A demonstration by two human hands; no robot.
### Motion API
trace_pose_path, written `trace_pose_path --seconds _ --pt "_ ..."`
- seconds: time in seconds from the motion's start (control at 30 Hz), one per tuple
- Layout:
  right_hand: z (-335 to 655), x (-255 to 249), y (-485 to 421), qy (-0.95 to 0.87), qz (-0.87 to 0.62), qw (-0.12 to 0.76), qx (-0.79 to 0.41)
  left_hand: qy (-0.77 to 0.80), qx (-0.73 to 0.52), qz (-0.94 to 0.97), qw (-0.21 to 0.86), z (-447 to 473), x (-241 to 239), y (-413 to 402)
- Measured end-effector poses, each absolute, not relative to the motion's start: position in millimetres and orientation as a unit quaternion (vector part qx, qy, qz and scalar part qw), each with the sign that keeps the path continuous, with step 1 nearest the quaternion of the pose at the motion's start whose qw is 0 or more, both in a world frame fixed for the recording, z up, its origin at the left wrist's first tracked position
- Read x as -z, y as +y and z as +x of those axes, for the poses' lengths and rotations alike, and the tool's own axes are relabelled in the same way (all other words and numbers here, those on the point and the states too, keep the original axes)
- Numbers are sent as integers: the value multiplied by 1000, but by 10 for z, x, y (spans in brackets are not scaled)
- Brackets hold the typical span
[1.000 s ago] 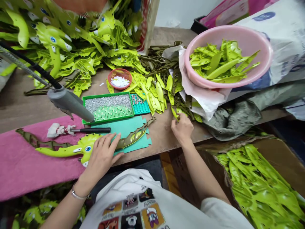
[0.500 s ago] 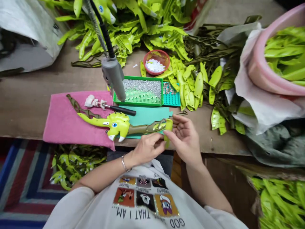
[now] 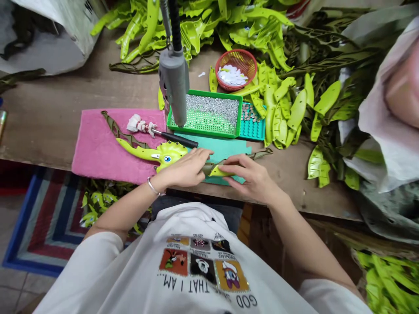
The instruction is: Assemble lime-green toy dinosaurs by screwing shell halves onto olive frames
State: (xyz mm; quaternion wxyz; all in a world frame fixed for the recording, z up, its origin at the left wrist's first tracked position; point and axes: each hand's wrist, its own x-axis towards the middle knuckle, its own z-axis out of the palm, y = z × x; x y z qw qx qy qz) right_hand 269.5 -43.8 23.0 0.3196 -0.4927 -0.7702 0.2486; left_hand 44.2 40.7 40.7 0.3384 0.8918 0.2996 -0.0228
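Observation:
A long plastic dinosaur toy (image 3: pixel 169 153), lime green and brown with a blue eye, lies across the pink cloth and the teal mat. My left hand (image 3: pixel 186 169) spans its brown shaft just right of the head, fingers above and thumb below. At the shaft's right part, my right hand (image 3: pixel 253 178) pinches a lime-green plastic piece (image 3: pixel 219 171) against it. My fingers hide part of that piece. Above the toy lies a black-handled tool (image 3: pixel 176 138) with its far end wrapped in white cloth. An electric screwdriver (image 3: pixel 174 83) hangs over the bench, touched by neither hand.
Small silver screws fill part of a green tray (image 3: pixel 204 134), beside a teal tray (image 3: pixel 252 131) of small brownish pieces. A red basket (image 3: pixel 238 56) holds white pieces. Lime-green parts (image 3: pixel 288 109) and dark brown strips (image 3: pixel 314 48) are heaped behind. The pink cloth (image 3: pixel 98 157) lies left.
My left hand has moved from the green piece onto the toy's shaft. My right hand has lowered the green piece from upright to lying along the shaft. The view has shifted.

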Motion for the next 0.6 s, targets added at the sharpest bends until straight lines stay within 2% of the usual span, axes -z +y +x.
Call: trace_pose_path --seconds 0.1,0.23,0.6 --pt "2665 -100 -374 -798 -469 296 -238 292 123 859 402 577 -410 627" --pt "2628 31 -402 -805 -470 307 -193 283 195 859 380 769 -395 729" --pt "2572 10 -468 -804 -487 287 -183 258 187 800 508 785 -185 854"
